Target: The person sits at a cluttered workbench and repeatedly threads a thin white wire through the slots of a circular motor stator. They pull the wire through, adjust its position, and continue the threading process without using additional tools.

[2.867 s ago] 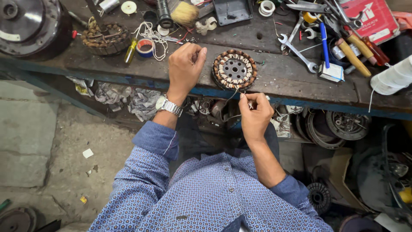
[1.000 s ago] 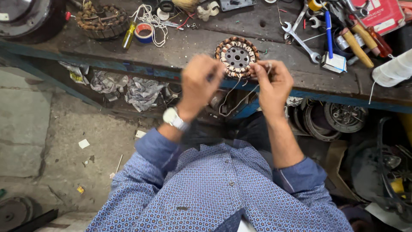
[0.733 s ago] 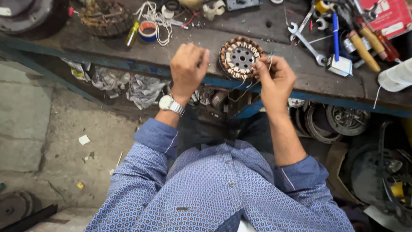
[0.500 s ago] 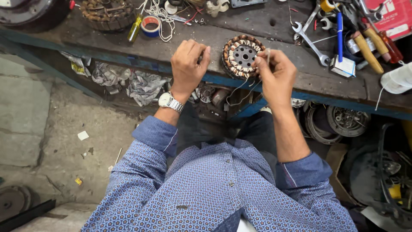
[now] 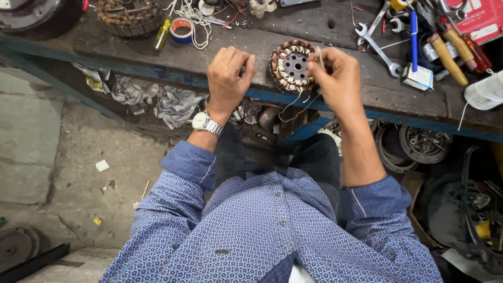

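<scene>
Tabletop (image 5: 325,39): dark, worn, blue front edge, ran across the top of the view. Concrete floor (image 5: 68,173) lay below at left, with small scraps on it.

Person seated at the edge, blue patterned shirt (image 5: 262,230), sleeves rolled back from the forearms.

Large dark round motor housing (image 5: 31,13) sat at the tabletop's far left corner, partly out of view. Beside it, a second wound coil ring (image 5: 128,15). Crumpled grey rags (image 5: 157,99) hung under the edge. Round metal parts (image 5: 424,144) were stacked beneath the tabletop at right.

Wound stator (image 5: 293,65), round, copper coils around a grey hub with holes, lay flat near the front edge, between the two hands.

Left hand (image 5: 228,78) was loosely curled, fingers bent inward, resting on the tabletop just left of the stator; could not tell what it gripped, if anything. Silver wristwatch (image 5: 206,123) on that wrist.

Right hand (image 5: 338,76) was at the stator's right rim, thumb and fingertips pinched on a thin wire (image 5: 293,107) that looped down over the edge.

Right of it: spanner (image 5: 378,48), blue-handled brush (image 5: 415,47), wooden-handled tools (image 5: 448,52). Far left of centre: tape roll (image 5: 182,30), small yellow-green bottle (image 5: 163,32).
</scene>
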